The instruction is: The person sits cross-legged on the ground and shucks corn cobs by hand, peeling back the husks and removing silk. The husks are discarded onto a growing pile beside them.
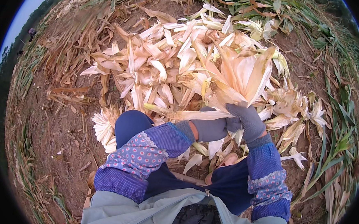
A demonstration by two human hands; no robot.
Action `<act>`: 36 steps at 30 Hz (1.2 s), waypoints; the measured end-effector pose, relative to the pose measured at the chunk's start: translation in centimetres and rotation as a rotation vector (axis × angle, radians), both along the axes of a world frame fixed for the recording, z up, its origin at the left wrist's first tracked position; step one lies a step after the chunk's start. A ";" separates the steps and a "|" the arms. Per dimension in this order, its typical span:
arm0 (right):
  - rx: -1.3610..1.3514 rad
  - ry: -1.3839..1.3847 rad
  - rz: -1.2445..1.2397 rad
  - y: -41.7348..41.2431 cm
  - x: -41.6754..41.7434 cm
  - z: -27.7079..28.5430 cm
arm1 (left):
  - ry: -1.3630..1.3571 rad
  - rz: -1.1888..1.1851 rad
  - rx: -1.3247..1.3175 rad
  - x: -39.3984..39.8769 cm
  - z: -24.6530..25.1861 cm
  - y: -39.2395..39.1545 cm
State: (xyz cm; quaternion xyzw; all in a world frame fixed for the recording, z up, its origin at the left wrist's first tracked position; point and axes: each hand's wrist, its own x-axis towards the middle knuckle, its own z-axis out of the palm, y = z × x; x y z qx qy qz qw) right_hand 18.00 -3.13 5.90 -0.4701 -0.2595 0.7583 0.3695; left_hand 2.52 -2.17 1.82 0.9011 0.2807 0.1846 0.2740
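Observation:
My left hand (211,126) and my right hand (249,121), both in grey knit gloves, meet just in front of my knees. Between them they grip the base of a large fan of pale, dry corn husks (240,72), whose leaves spread up and away from me. One long husk strip (194,115) sticks out leftward over my left glove. My right fingers are curled at the base of the fan; the left fingertips are partly hidden behind the husks. Whether an ear is inside the grip cannot be seen. Beyond the hands lies a broad heap of loose husks (157,64).
Browned corn stalks and leaves (69,40) lie on the bare soil to the left. Greener stalks (342,122) curve along the right side. My left knee (133,127) stands beside a bundle of pale husks (104,126). A person (32,33) is far off at upper left.

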 end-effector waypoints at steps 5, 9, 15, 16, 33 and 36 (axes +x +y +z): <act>0.119 0.091 -0.090 -0.3 -0.5 1.4 | -0.421 -0.047 -0.527 -0.5 -0.9 0.3; 0.145 0.228 -0.304 0.1 -0.7 1.7 | -0.673 0.001 -1.640 -1.6 1.7 -0.3; 0.250 0.096 -0.448 3.0 5.9 0.6 | -0.491 0.252 -1.044 -4.1 4.4 2.5; 0.220 0.043 -0.483 3.3 7.0 -0.3 | -0.348 0.318 -0.958 -4.8 3.6 3.5; 0.210 -0.327 -0.154 2.8 5.7 -3.8 | 0.253 0.370 0.130 -3.2 2.2 1.0; 0.345 -0.531 -0.012 3.3 5.3 -6.6 | 0.022 0.147 0.324 -1.0 3.5 -0.1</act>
